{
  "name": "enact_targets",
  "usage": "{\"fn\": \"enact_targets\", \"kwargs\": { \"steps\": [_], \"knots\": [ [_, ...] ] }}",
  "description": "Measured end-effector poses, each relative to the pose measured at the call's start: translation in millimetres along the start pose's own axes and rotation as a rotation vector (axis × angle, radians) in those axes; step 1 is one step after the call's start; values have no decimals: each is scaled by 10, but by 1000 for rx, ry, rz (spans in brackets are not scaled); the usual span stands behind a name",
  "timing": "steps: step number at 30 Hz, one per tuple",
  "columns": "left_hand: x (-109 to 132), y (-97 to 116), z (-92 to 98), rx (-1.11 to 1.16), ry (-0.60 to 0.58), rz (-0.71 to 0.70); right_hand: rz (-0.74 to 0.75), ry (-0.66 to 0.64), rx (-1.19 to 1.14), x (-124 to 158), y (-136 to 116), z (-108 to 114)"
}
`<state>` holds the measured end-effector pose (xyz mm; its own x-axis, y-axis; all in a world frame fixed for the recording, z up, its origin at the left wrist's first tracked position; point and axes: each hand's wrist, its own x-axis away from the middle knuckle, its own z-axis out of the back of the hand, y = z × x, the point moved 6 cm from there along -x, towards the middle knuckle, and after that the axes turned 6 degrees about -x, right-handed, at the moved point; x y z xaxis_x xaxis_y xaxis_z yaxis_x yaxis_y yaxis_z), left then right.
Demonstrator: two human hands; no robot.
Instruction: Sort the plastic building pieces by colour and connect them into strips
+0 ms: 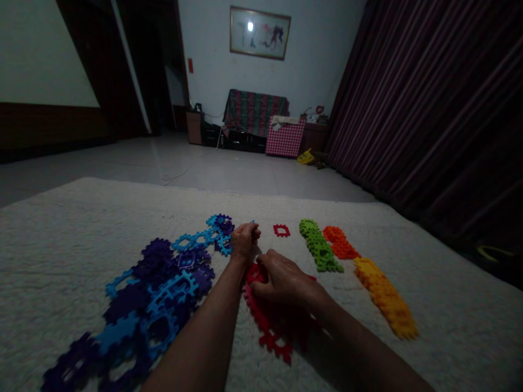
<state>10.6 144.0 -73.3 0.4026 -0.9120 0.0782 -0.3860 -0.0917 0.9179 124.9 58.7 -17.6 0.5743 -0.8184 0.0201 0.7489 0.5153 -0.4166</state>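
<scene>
Deep-red, tooth-edged pieces lie heaped beneath the right hand, fingers parted, while the left hand curls, its grip unclear from here.

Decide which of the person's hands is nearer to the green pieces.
The right. The right hand, at the red pieces, is just left of and nearer the camera than the green pieces; the left hand is farther left.

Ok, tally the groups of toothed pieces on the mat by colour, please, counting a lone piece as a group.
Mixed blue and purple spread: 1
Red: 2, red pile and lone red piece
Green row: 1
Orange row: 1
Yellow row: 1
Total: 6
</scene>
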Motion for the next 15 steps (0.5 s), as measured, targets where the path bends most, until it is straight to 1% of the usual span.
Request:
{"fn": "enact_targets", "kwargs": {
  "steps": [3, 5, 6, 10, 13, 15],
  "knots": [
    [-10, -13, 1, 11, -3, 11, -8, -17, -63, -21, 66, 59],
    [-10, -24, 2, 16, -1, 20, -18, -10, -101, -68, 190, 160],
    [-8, -27, 1, 17, 0, 19, -24, 10, -114, -107, 282, 221],
    [5, -19, -3, 13, -5, -9, -27, 175, -109, -347, 730, 434],
    [13, -9, -7, -13, -10, -17, -41, 219, -68, -547, 1008, 462],
    [17, -2, -9, -29, -10, -14, -48, 232, -60, -657, 1125, 456]
  ]
}}
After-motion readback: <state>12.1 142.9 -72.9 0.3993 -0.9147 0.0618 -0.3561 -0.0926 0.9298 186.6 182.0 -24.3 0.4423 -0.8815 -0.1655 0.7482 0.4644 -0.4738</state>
